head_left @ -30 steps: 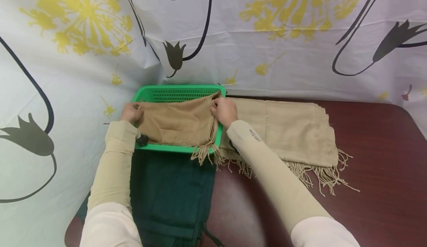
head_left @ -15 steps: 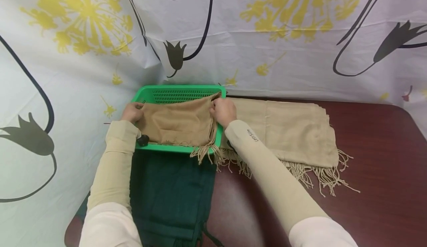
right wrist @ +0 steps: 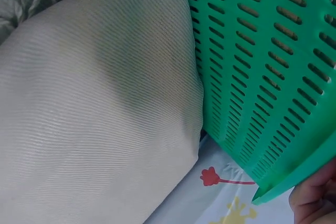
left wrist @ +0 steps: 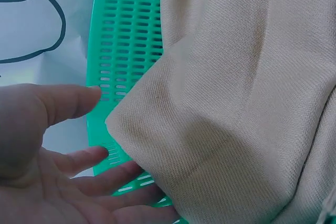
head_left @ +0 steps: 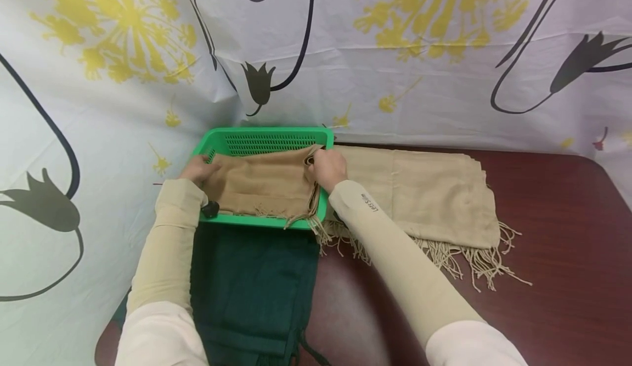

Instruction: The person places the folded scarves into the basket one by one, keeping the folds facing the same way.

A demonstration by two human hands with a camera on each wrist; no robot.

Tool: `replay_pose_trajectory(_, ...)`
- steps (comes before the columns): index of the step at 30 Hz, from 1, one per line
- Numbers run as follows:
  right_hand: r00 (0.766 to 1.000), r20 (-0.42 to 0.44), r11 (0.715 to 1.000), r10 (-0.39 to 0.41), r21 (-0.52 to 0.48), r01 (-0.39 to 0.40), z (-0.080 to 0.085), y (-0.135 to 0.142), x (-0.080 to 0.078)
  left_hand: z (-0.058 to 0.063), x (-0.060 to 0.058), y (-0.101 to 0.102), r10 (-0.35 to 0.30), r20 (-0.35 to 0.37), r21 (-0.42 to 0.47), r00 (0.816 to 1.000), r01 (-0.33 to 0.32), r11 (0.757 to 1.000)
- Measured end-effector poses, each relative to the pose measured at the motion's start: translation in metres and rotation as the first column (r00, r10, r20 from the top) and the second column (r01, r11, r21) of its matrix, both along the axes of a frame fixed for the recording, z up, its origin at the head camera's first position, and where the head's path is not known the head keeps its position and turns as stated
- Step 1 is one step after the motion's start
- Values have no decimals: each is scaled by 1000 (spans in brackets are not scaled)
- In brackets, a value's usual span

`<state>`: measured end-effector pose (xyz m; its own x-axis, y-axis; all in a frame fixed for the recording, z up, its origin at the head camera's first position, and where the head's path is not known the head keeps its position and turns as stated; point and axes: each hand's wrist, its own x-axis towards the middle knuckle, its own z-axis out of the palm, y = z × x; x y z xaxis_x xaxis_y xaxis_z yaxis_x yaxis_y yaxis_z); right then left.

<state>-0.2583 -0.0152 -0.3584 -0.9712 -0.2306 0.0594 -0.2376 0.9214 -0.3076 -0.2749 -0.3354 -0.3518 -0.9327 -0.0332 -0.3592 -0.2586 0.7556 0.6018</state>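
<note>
A folded tan scarf with fringe lies inside a green plastic basket. At the basket's left end is my left hand. The left wrist view shows this left hand with thumb and fingers spread apart, fingertips by the scarf's corner and the basket wall. My right hand reaches over the right rim, its fingers curled at the scarf's bunched right edge. Only a bit of the right hand shows in the right wrist view, beside the rim; its fingertips are hidden there.
Right of the basket, a folded beige fringed scarf lies on the dark red table. A dark green cloth lies in front of the basket. A patterned white curtain hangs behind and to the left.
The tan scarf has settled lower in the basket and its fringe has drawn inward. My left fingers have loosened from its corner. The right hand has shifted slightly left and down.
</note>
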Motion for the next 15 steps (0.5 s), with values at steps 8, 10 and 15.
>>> replay_pose_trajectory(8,1000,-1,1000,29,-3,-29,0,0,2,-28,-17,-27,20,-35,29,999,-19,999)
replay_pose_trajectory(10,998,16,996,62,-64,-61,0,4,2,-27,-15,-26,48,-29,64,998,-46,997)
replay_pose_trajectory(15,978,22,901,209,-394,-184,-1,21,5,-7,3,-20,76,25,135,997,-78,988)
